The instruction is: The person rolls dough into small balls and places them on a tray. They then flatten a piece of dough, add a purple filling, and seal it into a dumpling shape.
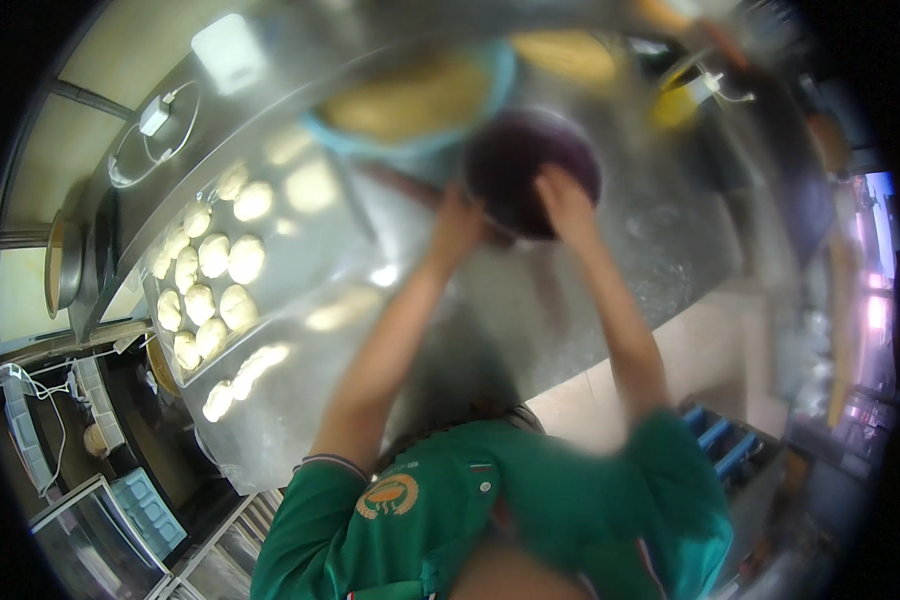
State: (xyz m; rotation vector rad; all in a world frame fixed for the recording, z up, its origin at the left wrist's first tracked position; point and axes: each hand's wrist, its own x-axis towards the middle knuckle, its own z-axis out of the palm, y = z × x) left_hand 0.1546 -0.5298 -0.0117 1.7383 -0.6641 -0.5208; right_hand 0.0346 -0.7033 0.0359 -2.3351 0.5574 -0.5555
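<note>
A round, dark purple bowl (506,169) stands on the metal worktable in front of me; blur hides what is in it. At its near left edge, my left hand (461,221) grips the side. My right hand (566,199) reaches over the near right rim, its fingers against the dark interior, and whether they hold anything is too blurred to tell. Just behind and to the left is a light blue basin (412,146) with a yellowish filling-like mass (405,101) in it.
On the left, a metal tray (300,247) carries several pale dough pieces (214,255). A strip of dough (247,379) lies on the worktable (270,442) nearer me. A white adapter with a cable (155,116) rests on the back ledge. Something yellow (675,105) sits far right.
</note>
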